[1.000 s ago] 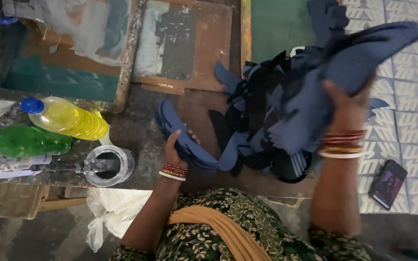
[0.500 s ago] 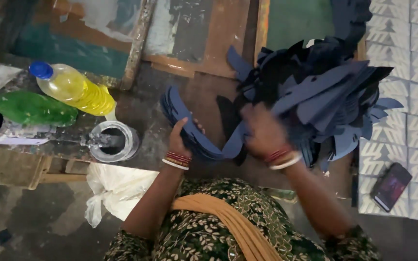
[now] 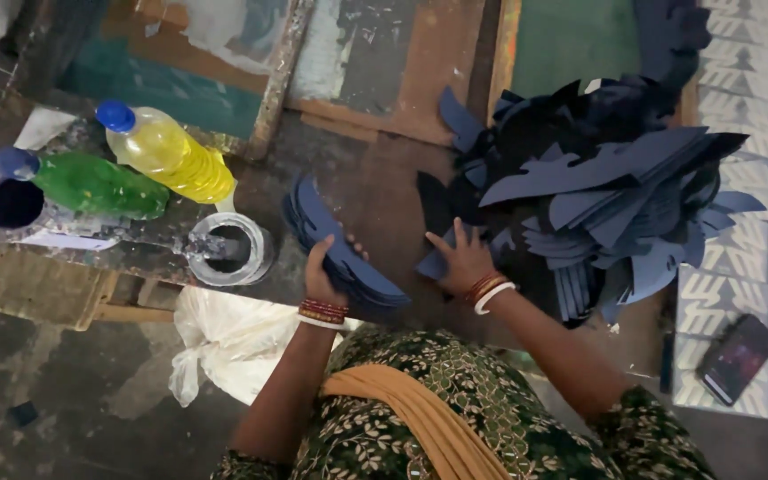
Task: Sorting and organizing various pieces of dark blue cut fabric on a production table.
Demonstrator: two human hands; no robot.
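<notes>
My left hand grips a curved stack of dark blue cut-out pieces and holds it just above the worktable. My right hand lies flat on a loose blue piece at the near edge of a big heap of the same blue cut-outs. The heap covers the right part of the table. Red and white bangles ring both wrists.
A yellow bottle and a green bottle lie at the left beside a round glass jar and a dark cup. Printing frames fill the back. A white plastic bag and a phone lie on the floor.
My right hand came down from the raised heap and now presses a piece on the table. The left hand drew its blue stack closer to me.
</notes>
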